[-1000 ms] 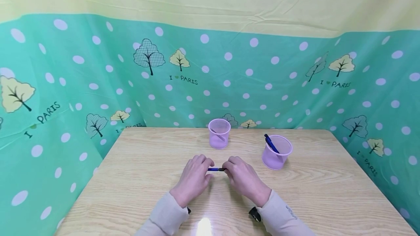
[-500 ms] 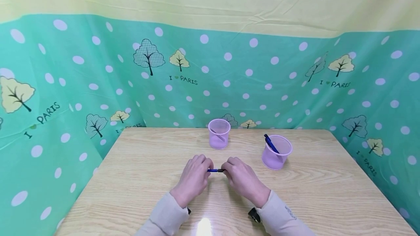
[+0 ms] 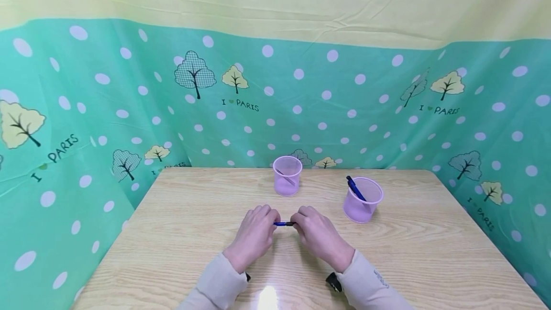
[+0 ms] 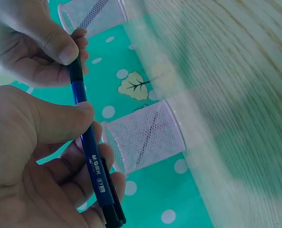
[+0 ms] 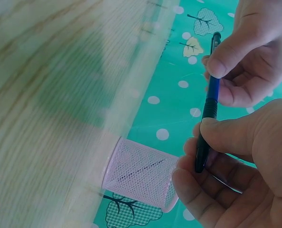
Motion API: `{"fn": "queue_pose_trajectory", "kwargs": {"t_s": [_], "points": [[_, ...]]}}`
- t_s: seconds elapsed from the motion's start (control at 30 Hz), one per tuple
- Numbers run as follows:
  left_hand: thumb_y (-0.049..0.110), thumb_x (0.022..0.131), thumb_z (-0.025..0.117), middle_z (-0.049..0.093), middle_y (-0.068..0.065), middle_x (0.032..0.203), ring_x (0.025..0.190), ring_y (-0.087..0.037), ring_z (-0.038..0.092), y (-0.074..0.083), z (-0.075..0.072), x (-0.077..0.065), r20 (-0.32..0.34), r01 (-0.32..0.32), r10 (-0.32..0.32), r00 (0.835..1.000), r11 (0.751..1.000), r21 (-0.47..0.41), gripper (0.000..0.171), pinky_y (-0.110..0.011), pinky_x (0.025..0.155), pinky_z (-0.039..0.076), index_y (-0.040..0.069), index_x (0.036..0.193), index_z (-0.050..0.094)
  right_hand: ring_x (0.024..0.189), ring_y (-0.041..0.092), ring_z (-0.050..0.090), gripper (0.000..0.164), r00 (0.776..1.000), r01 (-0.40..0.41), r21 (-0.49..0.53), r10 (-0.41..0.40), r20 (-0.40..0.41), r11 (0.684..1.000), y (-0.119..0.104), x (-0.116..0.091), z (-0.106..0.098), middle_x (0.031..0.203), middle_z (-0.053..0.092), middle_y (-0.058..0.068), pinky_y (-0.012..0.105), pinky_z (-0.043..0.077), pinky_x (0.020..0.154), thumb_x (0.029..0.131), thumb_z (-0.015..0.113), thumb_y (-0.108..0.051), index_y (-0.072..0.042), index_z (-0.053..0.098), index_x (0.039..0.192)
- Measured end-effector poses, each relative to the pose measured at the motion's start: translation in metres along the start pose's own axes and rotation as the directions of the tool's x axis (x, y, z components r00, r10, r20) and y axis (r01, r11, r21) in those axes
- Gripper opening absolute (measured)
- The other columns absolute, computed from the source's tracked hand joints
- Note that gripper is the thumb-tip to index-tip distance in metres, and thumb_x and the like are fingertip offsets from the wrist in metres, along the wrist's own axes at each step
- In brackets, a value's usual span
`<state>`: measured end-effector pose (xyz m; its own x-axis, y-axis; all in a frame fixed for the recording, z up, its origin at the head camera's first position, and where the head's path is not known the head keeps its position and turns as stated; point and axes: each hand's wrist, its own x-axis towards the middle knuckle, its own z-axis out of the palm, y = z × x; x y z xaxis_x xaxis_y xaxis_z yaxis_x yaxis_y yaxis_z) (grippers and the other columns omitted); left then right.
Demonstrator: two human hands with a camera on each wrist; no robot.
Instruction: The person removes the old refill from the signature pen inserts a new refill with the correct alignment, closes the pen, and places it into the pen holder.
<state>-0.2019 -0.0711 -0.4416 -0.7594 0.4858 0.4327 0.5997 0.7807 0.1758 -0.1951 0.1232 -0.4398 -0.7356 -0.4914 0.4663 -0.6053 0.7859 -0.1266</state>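
Observation:
A blue ballpoint pen (image 4: 93,156) with a black grip and a black clip end lies crosswise between my two hands, above the table. With thumb and fingers my left hand (image 3: 253,234) pinches its blue barrel, whose clip end shows past the fingers in the left wrist view. My right hand (image 3: 317,234) pinches the black grip near the tip end. In the right wrist view the pen's dark tip (image 5: 202,164) rests against the right fingers. The two hands stand slightly apart, and a short stretch of pen shows between them in the head view.
Behind the hands stands a pink mesh pen cup (image 3: 284,187) with a thin dark stick-like item leaning inside. Farther right, a second pink cup (image 3: 358,211) holds a dark blue pen (image 3: 355,188). A patterned green and yellow curtain (image 3: 241,142) borders the wooden table (image 3: 181,214).
My left thumb has drawn in from a spread position to the pen. Otherwise both hands and the pen have barely shifted, and the cups stay where they were.

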Motion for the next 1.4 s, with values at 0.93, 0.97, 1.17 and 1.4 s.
{"fn": "queue_pose_trajectory", "kwargs": {"t_s": [0.93,0.97,1.17,1.4], "points": [[0.022,0.076,0.079,0.055,0.005,0.086,0.079,-0.015,0.050,-0.0007,0.0019,-0.0019,-0.029,0.011,-0.012,1.000,1.000,-0.022,0.029,-0.028,0.067,0.039,0.014,0.100,0.066,0.073,0.009,0.051,0.005,1.000,0.002,0.002,-0.002,-0.007,1.000,-0.0001,0.0001,-0.0002,0.079,0.052,-0.009,0.024,0.048,0.061,0.084,0.070,-0.008,-0.013,0.070,0.087],[0.021,0.075,0.080,0.054,0.005,0.086,0.079,-0.015,0.050,-0.0010,0.0022,-0.0017,-0.036,0.009,-0.009,0.999,1.000,-0.021,0.030,-0.029,0.068,0.039,0.014,0.100,0.065,0.073,0.009,0.051,0.006,1.000,0.003,0.003,-0.003,-0.009,1.000,-0.0004,0.0002,-0.0002,0.079,0.053,-0.009,0.024,0.048,0.061,0.084,0.070,-0.008,-0.013,0.070,0.087],[0.012,0.069,0.081,0.051,0.006,0.084,0.078,-0.016,0.049,-0.0023,0.0029,-0.0013,-0.072,-0.006,0.005,0.997,1.000,-0.019,0.031,-0.029,0.068,0.040,0.016,0.093,0.062,0.073,0.009,0.050,0.007,1.000,0.005,0.000,-0.005,-0.015,1.000,-0.0019,0.0001,-0.0004,0.078,0.052,-0.009,0.024,0.048,0.061,0.083,0.071,-0.007,-0.014,0.069,0.086],[0.005,0.068,0.080,0.048,0.007,0.078,0.074,-0.015,0.047,-0.0025,0.0031,-0.0006,-0.095,-0.016,0.014,0.995,1.000,-0.018,0.029,-0.028,0.064,0.040,0.016,0.085,0.059,0.072,0.009,0.050,0.007,1.000,0.007,-0.004,-0.007,-0.014,1.000,-0.0020,-0.0001,-0.0004,0.078,0.051,-0.009,0.024,0.048,0.060,0.083,0.071,-0.008,-0.015,0.069,0.086]]}}
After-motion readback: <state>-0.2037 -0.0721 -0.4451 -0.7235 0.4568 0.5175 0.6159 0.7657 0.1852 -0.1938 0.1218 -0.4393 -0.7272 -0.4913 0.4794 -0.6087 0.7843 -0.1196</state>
